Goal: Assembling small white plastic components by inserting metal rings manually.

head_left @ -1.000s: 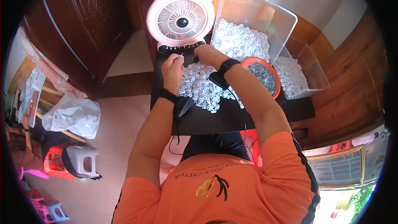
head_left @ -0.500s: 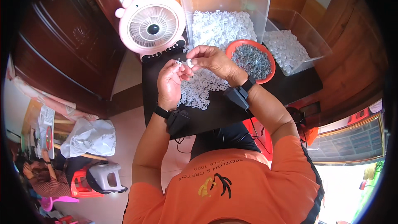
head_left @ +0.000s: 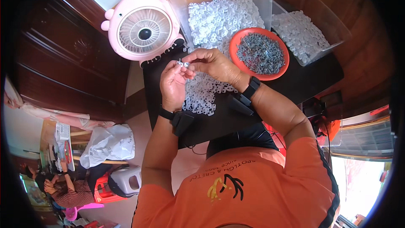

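Observation:
My left hand [head_left: 173, 85] is raised over the near side of the dark table, its fingertips pinching a small white plastic clip [head_left: 180, 63] with a thin nail-like pin standing up from it. Close against it, my right hand [head_left: 216, 65] comes in from the right, thumb and forefinger closed on another small white clip [head_left: 186, 64]. Whether the two pieces touch cannot be made out. Beneath the hands a loose pile of white clips [head_left: 201, 96] spreads over the tabletop. An orange-red bowl [head_left: 233, 55] full of grey nails [head_left: 260, 54] stands just right of my right hand.
Behind the pile stands a large clear bin [head_left: 177, 1] heaped with white clips. A second clear bin [head_left: 335, 44] with white pieces is at the far right. A pink animal-shaped fan [head_left: 114, 33] stands far left. Another person [head_left: 69, 190] sits at lower left.
The view has shifted, so the bins and bowl appear larger and the fan farther left. The clip in my right hand is now nearer the one in my left. Both pinches are kept.

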`<move>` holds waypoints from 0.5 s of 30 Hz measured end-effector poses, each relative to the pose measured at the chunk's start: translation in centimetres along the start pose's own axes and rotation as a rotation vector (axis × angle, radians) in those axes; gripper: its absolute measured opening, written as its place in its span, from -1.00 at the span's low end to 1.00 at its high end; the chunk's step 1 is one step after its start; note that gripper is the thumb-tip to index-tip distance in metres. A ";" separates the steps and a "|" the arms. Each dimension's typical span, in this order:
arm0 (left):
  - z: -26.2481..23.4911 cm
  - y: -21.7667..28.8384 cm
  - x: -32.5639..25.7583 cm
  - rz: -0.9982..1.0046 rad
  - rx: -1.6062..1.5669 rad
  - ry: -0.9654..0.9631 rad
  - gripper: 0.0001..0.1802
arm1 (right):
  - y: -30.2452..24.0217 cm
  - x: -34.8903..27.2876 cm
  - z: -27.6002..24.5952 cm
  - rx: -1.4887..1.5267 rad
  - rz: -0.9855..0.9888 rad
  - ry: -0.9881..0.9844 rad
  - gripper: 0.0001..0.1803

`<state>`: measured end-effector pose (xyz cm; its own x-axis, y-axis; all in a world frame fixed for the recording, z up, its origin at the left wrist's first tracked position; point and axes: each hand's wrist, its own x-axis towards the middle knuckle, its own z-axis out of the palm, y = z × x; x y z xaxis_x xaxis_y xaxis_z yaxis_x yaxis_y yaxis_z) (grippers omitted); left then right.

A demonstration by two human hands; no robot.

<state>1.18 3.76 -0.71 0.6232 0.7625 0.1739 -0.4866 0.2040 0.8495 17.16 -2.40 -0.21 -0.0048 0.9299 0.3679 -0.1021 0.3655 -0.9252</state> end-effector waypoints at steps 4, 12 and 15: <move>-0.4 0.3 -0.2 0.011 0.029 0.003 -0.82 | 0.4 0.3 0.2 -0.156 -0.109 -0.061 -0.74; -0.7 -0.1 -0.2 0.074 0.086 0.000 -0.81 | -0.9 -0.2 0.7 -0.477 -0.092 -0.030 -0.80; -0.4 -0.1 -0.4 0.080 0.167 -0.017 -0.80 | -0.7 -0.1 0.5 -0.382 -0.060 -0.075 -0.86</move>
<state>0.70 3.72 -1.04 0.5972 0.7617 0.2514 -0.4277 0.0372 0.9031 16.71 -2.80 0.48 -0.0844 0.9057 0.4154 0.2731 0.4220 -0.8645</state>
